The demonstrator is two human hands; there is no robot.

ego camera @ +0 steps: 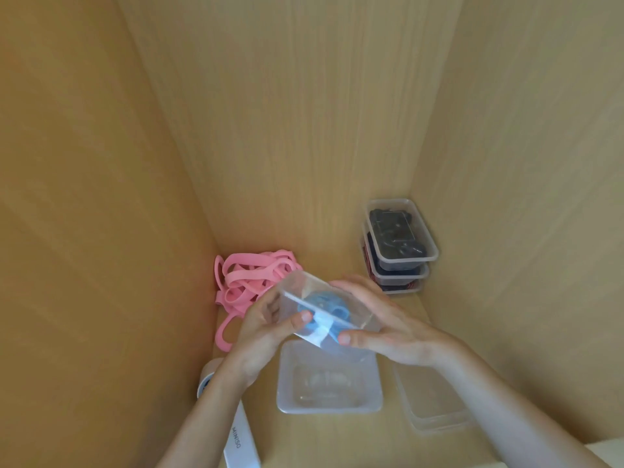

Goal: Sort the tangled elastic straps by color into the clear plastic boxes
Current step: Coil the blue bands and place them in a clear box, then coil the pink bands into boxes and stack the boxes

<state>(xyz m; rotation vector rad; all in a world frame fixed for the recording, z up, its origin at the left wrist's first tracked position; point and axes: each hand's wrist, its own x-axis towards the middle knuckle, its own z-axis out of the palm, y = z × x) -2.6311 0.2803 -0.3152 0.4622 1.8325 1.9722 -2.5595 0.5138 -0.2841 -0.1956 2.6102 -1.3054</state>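
- A person works inside a light wooden cabinet compartment [304, 130], seen from above; its floor carries everything.
- Both bare hands hold one clear rectangular plastic box with blue elastic straps inside [322, 309], lifted above the floor near the middle.
- The left hand [263, 332] grips the box's left end, thumb across the near edge.
- The right hand [381, 329] clasps the right end, fingers curled over the far side and thumb on the near edge.
- The held box is tilted, its lidded face turned toward the viewer. Its long axis runs from far left to near right.
- Whether the lid is fully pressed shut cannot be told.
- Directly beneath, touching nothing, sits an empty clear plastic box [329, 380], open side up, toward the front edge.
- A tangle of pink elastic straps [250, 285] lies in the back left corner, just beyond the left hand, which is the nearer hand to it.
- A stack of clear lidded boxes holding dark straps [398, 244] stands in the back right corner, beyond the right hand.
- Loose clear lids [432, 400] lie at the front right, beside the empty box.
- A white tube printed "MINISO" [236, 434] lies at the front left.
- Judgement: the blue box looks ready to be set on the stack, and the pink straps remain for the empty box.
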